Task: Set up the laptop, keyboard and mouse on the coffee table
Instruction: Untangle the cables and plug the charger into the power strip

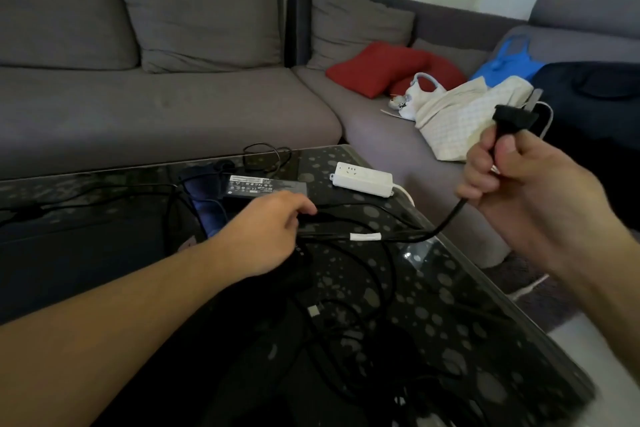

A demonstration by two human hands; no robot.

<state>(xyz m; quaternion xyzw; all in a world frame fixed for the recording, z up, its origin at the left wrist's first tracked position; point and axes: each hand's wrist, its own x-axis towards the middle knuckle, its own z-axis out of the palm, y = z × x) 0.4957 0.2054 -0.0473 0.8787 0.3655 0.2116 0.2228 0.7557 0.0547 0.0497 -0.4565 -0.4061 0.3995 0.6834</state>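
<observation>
A single wide-angle view from the person's head looks forward and down across the dark spotted counter (450, 288), close enough that both forearms enter from the lower edge. It faces the corner of a grey sofa (173, 107) behind the counter. Straight lines bow toward the edges, and the near bottom seems too dark to read.

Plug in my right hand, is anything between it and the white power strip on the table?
Nothing visible blocks it. The plug is held up in the right hand, and the power strip lies uncovered near the table edge, socket up.
</observation>
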